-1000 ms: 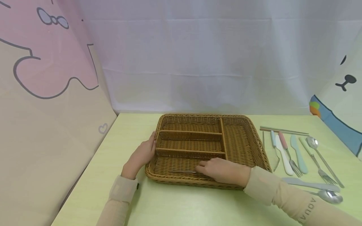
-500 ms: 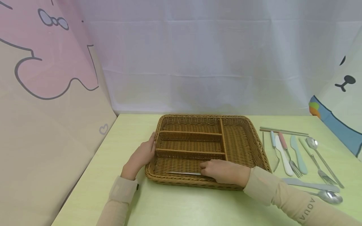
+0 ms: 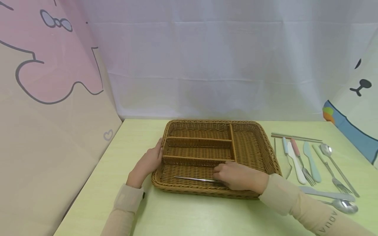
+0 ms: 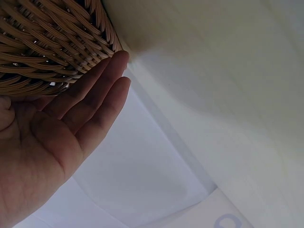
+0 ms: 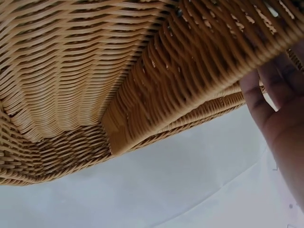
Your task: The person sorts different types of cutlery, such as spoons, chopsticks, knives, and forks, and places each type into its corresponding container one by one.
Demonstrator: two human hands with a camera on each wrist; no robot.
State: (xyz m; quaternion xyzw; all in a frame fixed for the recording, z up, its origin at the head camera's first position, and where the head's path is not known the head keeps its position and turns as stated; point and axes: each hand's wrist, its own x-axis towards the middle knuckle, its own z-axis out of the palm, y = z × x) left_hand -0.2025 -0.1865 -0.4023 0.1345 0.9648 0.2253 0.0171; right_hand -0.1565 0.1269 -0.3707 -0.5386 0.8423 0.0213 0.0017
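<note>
A brown wicker basket (image 3: 203, 190) with several compartments stands on the table. My left hand (image 3: 149, 160) rests against its left wall, the fingers (image 4: 102, 102) mostly straight along the weave in the left wrist view. In the front compartment lies a slim, shiny metal utensil (image 3: 195, 179), too thin to tell its kind; its right end is hidden by my right hand (image 3: 236, 176). That hand is over the compartment's right end, with its fingers loosely bent. In the right wrist view the fingers (image 5: 259, 102) show beyond a woven divider (image 5: 190, 76), and nothing is seen between them.
To the basket's right lie thin chopsticks (image 3: 296, 137), a pink-handled fork (image 3: 301, 160), a white knife (image 3: 296, 162), a green knife (image 3: 312, 162), a green-handled fork (image 3: 332, 168), a long spoon (image 3: 326, 149), a grey knife (image 3: 327, 193) and another spoon (image 3: 344, 206). Cloth hangs behind.
My right hand has moved right and slightly away from the slim metal utensil, leaving more of it showing on the compartment floor. My left hand stays against the basket.
</note>
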